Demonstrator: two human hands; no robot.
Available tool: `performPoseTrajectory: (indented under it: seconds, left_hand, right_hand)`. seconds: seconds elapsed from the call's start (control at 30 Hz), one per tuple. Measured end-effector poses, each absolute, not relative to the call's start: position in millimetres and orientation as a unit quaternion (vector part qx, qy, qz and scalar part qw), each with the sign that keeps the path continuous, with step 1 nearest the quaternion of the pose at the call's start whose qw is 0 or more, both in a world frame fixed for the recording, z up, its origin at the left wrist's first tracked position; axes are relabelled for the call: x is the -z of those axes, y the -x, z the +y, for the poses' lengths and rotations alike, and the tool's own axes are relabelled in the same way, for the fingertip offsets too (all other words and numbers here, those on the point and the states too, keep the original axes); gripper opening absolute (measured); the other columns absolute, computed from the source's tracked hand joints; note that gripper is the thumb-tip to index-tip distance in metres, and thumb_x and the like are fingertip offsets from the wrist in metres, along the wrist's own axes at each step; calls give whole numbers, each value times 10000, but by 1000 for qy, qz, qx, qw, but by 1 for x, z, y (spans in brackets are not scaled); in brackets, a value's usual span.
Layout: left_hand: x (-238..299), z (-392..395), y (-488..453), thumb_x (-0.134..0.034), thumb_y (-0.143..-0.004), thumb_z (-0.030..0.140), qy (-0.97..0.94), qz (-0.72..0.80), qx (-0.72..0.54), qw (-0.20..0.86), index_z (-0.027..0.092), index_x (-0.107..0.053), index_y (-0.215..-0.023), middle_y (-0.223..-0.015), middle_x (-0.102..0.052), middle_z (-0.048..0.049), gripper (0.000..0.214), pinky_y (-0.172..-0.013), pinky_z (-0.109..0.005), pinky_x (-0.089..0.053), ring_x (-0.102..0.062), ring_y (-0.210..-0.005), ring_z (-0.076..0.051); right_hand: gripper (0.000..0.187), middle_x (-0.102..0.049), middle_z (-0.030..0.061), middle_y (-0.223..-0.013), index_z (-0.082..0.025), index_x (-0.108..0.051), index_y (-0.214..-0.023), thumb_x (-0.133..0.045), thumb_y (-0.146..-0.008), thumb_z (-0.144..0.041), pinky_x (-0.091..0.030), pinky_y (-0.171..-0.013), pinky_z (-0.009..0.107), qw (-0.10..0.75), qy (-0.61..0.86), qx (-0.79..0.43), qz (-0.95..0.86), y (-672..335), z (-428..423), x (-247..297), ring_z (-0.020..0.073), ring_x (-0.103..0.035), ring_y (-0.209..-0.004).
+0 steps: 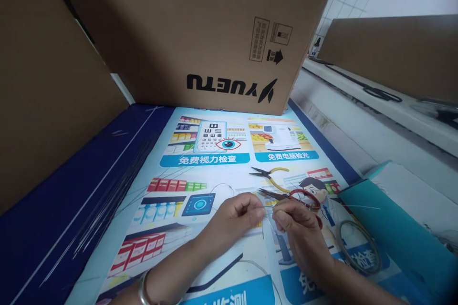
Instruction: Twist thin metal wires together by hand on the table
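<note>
A thin wire [269,219] runs between my two hands, which are close together over the printed sheet. My left hand [240,213], with a silver bangle [143,290] on its wrist, pinches the wire between thumb and fingers. Beside it my right hand [298,228] is also closed on the wire, and a thin end sticks out to the right behind it. A fine loop curves up beyond the left hand. Just past the right hand lie scissors [282,195] with red handles, partly hidden by it. Farther off are pliers [271,175] with yellow handles.
A coil of wire [359,248] lies at the right, near a teal and white box [382,219]. Several long straight wires [96,221] lie at the left. A large cardboard box [200,24] stands at the back, and another cardboard panel [46,86] rises at the left.
</note>
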State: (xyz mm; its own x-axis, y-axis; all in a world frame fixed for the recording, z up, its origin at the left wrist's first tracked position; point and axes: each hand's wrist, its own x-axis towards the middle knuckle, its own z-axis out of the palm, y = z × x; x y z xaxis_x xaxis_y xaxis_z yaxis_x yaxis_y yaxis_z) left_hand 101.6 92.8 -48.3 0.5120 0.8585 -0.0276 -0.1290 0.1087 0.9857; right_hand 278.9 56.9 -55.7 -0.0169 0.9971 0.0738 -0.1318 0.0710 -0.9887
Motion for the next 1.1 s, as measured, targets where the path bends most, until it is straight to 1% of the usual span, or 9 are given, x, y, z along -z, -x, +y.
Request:
performPoseTrajectory:
  seconds: [0.13,0.27,0.4,0.47,0.53,0.67,0.8,0.93,1.1]
  left_hand:
    - [51,90,-105,-633,-785,266,-568,338,-360,659,149,-584,-780,-686,-514,25,127,-564,-210,-338,-433,-619,-94]
    - [51,90,-106,-606,-800,268,-596,377,-361,611,151,-593,-753,-680,-532,15,127,-572,-217,-355,-445,-627,-104]
    - [47,87,-107,-572,-813,256,-629,411,-362,551,156,-590,-731,-690,-560,-1,130,-594,-234,-385,-479,-648,-124]
    - [46,85,-108,-555,-818,238,-647,423,-361,521,161,-582,-719,-692,-568,-3,129,-602,-240,-395,-497,-656,-132]
    - [46,83,-109,-539,-822,217,-666,430,-362,490,166,-572,-706,-694,-573,-3,131,-612,-244,-401,-511,-664,-136]
    - [47,81,-112,-526,-816,180,-686,438,-371,447,173,-553,-691,-684,-571,4,128,-598,-238,-398,-516,-648,-133]
    - [49,79,-112,-530,-817,169,-702,427,-371,432,178,-554,-698,-693,-580,2,122,-596,-239,-398,-524,-650,-134]
    - [48,79,-113,-570,-813,188,-696,420,-382,440,177,-582,-708,-695,-595,-1,106,-600,-238,-411,-537,-649,-133]
    - [43,78,-113,-618,-790,172,-692,401,-398,450,181,-646,-766,-740,-645,-17,38,-651,-250,-443,-583,-697,-148]
  right_hand:
    - [34,-517,-30,-644,-214,-632,-765,-647,-795,-213,-369,-604,258,543,441,-527,-483,-279,57,59,123,-450,-626]
    - [30,-547,-18,-678,-212,-643,-764,-643,-793,-206,-389,-608,261,534,453,-509,-502,-279,57,58,131,-475,-638]
    - [48,-605,20,-775,-200,-657,-780,-619,-806,-216,-426,-686,288,512,467,-451,-563,-279,57,51,170,-540,-745]
    - [72,-609,24,-770,-192,-656,-775,-605,-815,-224,-430,-698,290,500,471,-431,-585,-278,57,47,176,-551,-755]
    - [103,-595,14,-727,-186,-642,-730,-605,-813,-235,-422,-664,272,492,484,-432,-581,-276,57,46,163,-538,-714]
    - [158,-539,-15,-644,-184,-602,-667,-616,-806,-258,-386,-583,241,488,499,-478,-534,-274,57,50,134,-474,-622]
    - [172,-532,-12,-647,-178,-588,-662,-622,-807,-265,-376,-597,246,491,479,-516,-514,-274,56,55,135,-464,-634]
    - [183,-502,-27,-588,-176,-573,-654,-641,-796,-269,-347,-579,237,511,455,-565,-461,-274,55,57,121,-433,-591]
    - [208,-478,-34,-545,-168,-564,-681,-656,-792,-318,-292,-532,225,525,386,-665,-366,-271,56,56,101,-383,-530]
